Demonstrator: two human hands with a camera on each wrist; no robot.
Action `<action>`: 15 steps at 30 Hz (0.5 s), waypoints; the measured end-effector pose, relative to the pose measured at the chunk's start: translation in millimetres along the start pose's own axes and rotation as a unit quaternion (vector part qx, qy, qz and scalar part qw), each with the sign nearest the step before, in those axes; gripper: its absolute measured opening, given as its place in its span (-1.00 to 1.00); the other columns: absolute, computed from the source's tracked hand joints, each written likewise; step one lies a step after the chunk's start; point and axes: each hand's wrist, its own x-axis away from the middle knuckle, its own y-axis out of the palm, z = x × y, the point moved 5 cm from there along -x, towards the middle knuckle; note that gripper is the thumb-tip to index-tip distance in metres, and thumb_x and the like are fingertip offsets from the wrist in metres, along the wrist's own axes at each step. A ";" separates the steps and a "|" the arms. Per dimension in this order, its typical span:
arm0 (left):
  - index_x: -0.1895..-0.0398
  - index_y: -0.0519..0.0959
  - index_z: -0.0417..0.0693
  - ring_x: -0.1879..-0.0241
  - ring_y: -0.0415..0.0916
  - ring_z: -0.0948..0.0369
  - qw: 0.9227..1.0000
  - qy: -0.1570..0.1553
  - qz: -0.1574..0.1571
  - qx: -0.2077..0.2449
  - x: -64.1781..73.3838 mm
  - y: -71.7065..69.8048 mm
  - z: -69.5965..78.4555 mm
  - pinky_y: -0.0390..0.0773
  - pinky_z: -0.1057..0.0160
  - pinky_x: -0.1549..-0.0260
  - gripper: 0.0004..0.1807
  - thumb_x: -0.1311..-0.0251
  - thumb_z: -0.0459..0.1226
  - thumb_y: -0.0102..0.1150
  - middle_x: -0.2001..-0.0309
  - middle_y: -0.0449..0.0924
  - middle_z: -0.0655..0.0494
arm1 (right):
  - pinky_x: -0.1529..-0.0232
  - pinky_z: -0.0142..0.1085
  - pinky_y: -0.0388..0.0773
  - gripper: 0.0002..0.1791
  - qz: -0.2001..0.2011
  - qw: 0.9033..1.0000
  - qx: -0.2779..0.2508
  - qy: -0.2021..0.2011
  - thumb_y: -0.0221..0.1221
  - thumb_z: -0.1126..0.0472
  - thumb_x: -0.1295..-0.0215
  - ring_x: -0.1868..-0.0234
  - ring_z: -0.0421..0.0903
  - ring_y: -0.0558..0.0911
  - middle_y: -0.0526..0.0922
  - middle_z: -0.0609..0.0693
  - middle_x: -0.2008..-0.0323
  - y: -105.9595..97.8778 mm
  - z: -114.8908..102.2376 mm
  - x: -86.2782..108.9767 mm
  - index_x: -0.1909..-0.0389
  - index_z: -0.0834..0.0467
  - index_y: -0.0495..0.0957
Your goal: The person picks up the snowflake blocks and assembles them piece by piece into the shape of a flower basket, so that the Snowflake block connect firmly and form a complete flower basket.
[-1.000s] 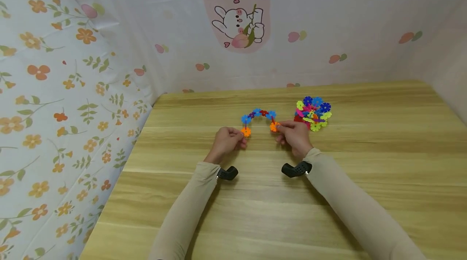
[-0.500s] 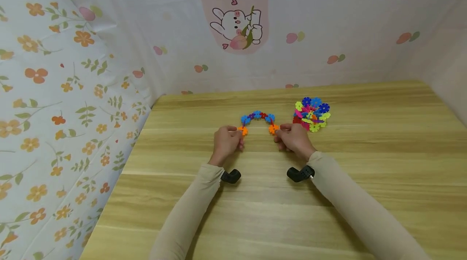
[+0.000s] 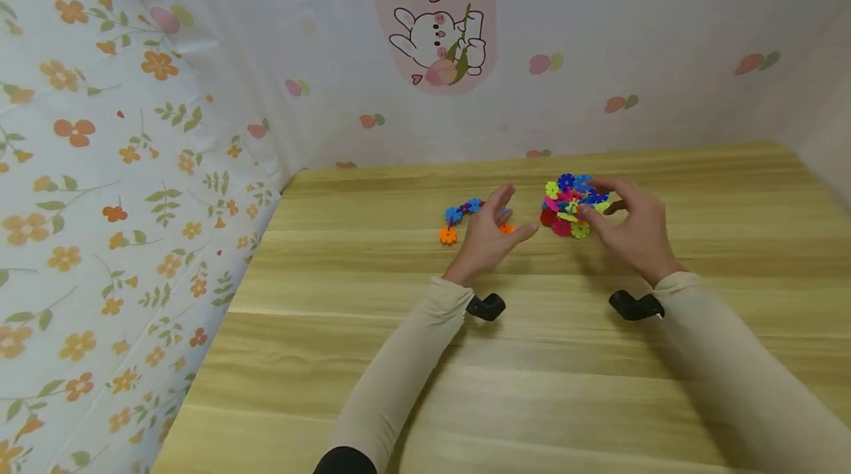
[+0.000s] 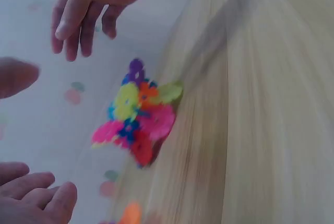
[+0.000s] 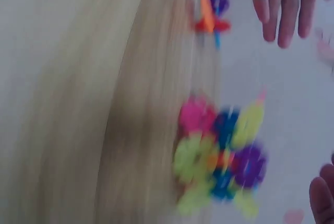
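A curved chain of interlocked flower-shaped plastic discs (image 3: 453, 215), blue, purple and red with orange ends, rests on the wooden table. My left hand (image 3: 488, 238) passes over its right part, fingers spread and holding nothing, and hides some of it. To the right sits a ball-like cluster of flower discs (image 3: 565, 204) in blue, yellow, pink, red and purple. My right hand (image 3: 631, 227) is at the cluster's right side, thumb and fingers apart; in the left wrist view a gap shows between this hand (image 4: 94, 15) and the cluster (image 4: 141, 114).
The wooden table (image 3: 372, 356) reaches back to a white printed cloth (image 3: 319, 31) with a rabbit picture. A floral cloth (image 3: 100, 238) hangs along the left side. Each wrist wears a black camera mount, such as the left one (image 3: 487, 306).
Both hands have let go of the chain's orange end discs and moved right. The right hand is now beside the cluster; the left is over the chain's right part. The chain stays on the table.
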 end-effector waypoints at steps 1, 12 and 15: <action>-0.43 0.03 0.05 -0.31 0.13 0.24 1.000 -0.007 -0.006 -0.006 -4.9 8.0 -0.7 0.25 0.28 -0.18 -0.14 -0.12 -0.17 0.28 -0.38 0.08 0.25 | 0.26 -0.53 0.39 -0.53 0.001 1.000 -0.004 0.018 0.29 0.26 -0.13 0.03 -0.02 0.49 0.55 0.05 0.00 -3.7 8.2 -1.1 -0.10 0.19 0.49; -0.44 0.02 -0.02 -0.28 0.18 0.15 0.984 -0.116 0.047 -0.129 -43.0 50.6 -18.7 0.35 0.16 -0.12 0.09 0.15 -0.10 0.48 -0.35 0.17 0.10 | -0.18 0.19 0.16 0.19 -0.229 0.941 -0.127 0.215 0.42 0.18 0.04 -0.33 0.24 0.09 -0.01 0.19 -0.40 14.9 69.0 -10.5 -0.47 0.00 -0.22; -0.43 0.06 -0.04 -0.24 0.26 0.17 0.982 -0.118 0.051 -0.139 -48.3 58.1 -19.6 0.38 0.22 -0.09 0.07 0.17 -0.14 0.50 -0.30 0.27 0.10 | -0.20 0.18 0.12 0.21 -0.246 0.935 -0.126 0.221 0.44 0.25 0.08 -0.33 0.26 0.08 -0.01 0.21 -0.40 17.5 75.6 -9.2 -0.46 0.09 -0.22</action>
